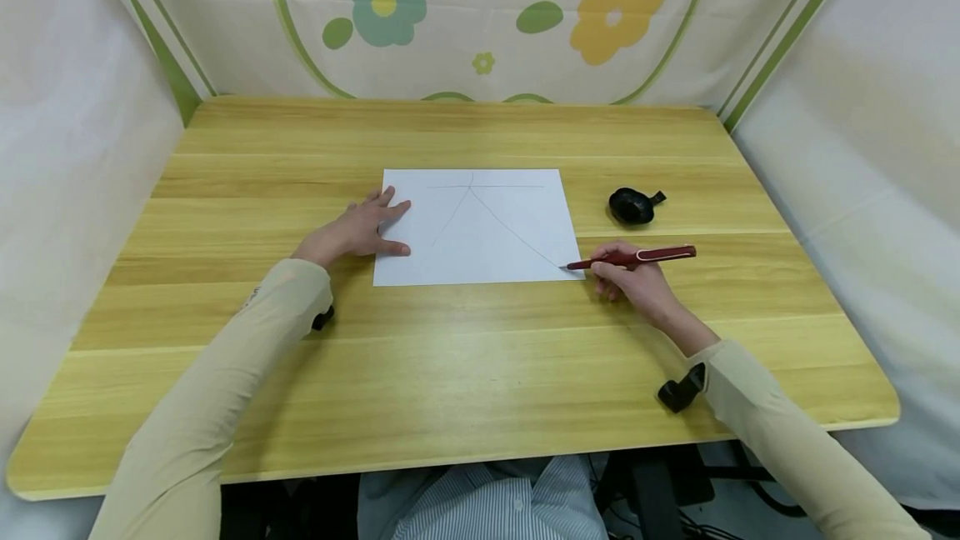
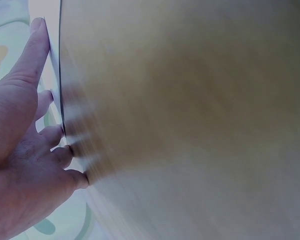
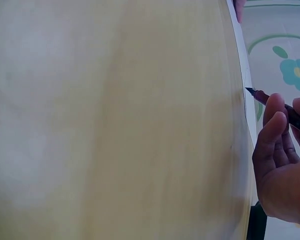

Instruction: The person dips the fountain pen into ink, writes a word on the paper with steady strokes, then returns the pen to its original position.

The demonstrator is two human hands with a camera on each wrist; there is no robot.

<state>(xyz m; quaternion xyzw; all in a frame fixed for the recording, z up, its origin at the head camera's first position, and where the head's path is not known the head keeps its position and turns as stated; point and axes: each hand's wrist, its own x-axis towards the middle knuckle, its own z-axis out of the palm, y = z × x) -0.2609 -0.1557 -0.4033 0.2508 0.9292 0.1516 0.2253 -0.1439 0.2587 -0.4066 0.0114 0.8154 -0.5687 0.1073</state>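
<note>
A white sheet of paper (image 1: pixel 480 232) lies on the wooden table, with thin lines drawn on it: a horizontal line near the top, a short stroke crossing it, and two slanting lines running down from there. My left hand (image 1: pixel 367 227) rests with spread fingers on the sheet's left edge; the left wrist view shows this hand (image 2: pixel 30 135) from the side. In my right hand (image 1: pixel 630 277) is a dark red fountain pen (image 1: pixel 663 254), pinched between thumb and fingers. Its nib meets the paper near the lower right corner, at the end of the longer slanting line.
A small black object (image 1: pixel 632 206), perhaps the pen's cap or an ink bottle in shape unclear, lies right of the paper. The wooden table (image 1: pixel 450 373) has a flowered white curtain (image 1: pixel 480 23) behind it and white cloth at both sides.
</note>
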